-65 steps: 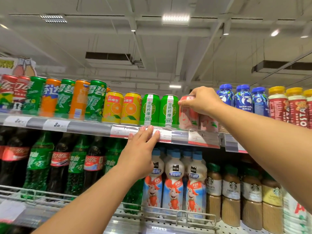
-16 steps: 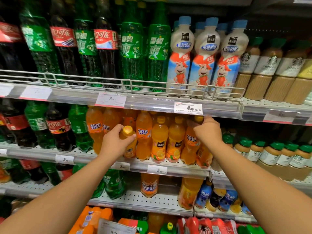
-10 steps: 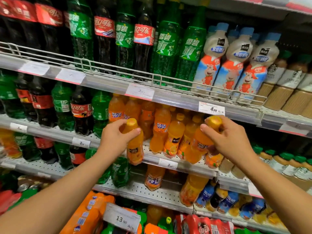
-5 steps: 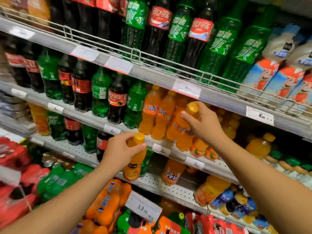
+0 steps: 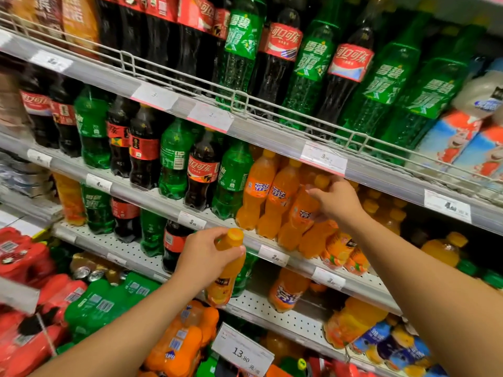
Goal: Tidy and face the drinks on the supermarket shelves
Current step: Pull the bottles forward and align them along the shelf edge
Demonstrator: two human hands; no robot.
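My left hand grips a small orange juice bottle with a yellow cap by its neck, held out in front of the shelf edge, clear of the row. My right hand holds a tilted orange Fanta bottle near its shoulder, among the row of Fanta bottles on the middle shelf. More small orange juice bottles stand just right of that row, partly hidden by my right arm.
Cola and green Sprite bottles fill the middle shelf to the left, and taller ones stand behind a wire rail above. White milk-drink bottles stand upper right. Shrink-wrapped multipacks and a price sign sit below.
The view has swung left and down. My left hand has lowered the juice bottle away from the shelf. My right hand has brought the Fanta bottle left into the Fanta row.
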